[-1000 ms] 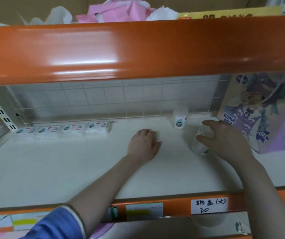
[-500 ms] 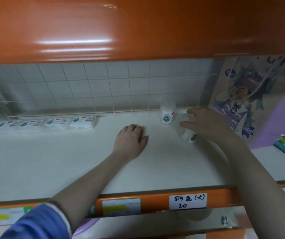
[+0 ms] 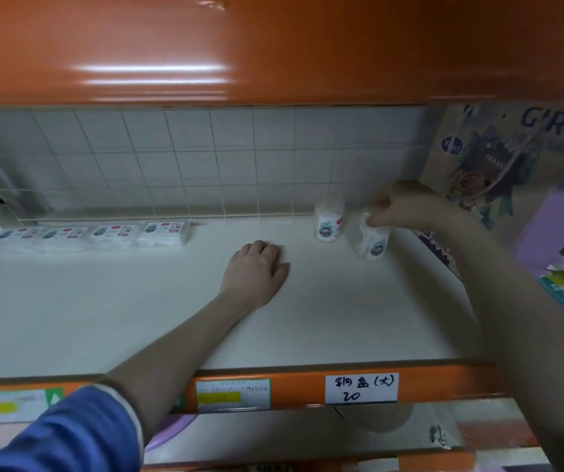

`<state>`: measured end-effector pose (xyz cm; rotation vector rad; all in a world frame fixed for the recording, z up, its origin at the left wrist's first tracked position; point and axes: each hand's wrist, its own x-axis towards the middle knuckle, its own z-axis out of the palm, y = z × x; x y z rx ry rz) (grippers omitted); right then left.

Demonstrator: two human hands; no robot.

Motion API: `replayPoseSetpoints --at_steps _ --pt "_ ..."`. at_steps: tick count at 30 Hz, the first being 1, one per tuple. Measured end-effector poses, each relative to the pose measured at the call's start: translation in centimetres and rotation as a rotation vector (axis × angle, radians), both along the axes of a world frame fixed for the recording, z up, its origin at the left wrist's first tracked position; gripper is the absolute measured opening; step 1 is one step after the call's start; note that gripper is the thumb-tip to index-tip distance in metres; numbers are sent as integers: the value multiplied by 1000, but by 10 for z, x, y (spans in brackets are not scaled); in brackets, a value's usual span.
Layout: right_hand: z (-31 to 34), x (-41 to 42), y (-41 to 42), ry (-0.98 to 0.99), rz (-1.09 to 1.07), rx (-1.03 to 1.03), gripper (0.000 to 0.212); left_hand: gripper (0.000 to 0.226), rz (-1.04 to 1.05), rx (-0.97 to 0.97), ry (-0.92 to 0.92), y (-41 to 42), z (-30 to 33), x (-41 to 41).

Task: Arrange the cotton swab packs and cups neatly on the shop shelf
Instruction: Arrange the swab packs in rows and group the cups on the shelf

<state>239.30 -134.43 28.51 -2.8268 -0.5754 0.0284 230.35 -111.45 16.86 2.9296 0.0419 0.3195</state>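
white cup [image 3: 372, 241] — right hand [image 3: 406, 207] fingers pinch top | left hand [image 3: 256, 270] curled on shelf [image 3: 103, 301]

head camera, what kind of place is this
Most likely a small shop: an orange-edged shelf carrying a handwritten price label, packs lined up along the back, and a cartoon-printed bag standing at the right.

The right hand [image 3: 406, 207] hides the tilted cup's [image 3: 372, 241] top.
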Motion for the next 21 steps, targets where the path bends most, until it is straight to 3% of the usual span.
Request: replayPoseSetpoints --at_steps 5,21 --pt "-5 27 1 -45 -97 88 24 45 3 -6 -3 1 -2 2" --pt "-12 45 17 -43 -101 118 31 43 9 -28 -33 1 -2 3"
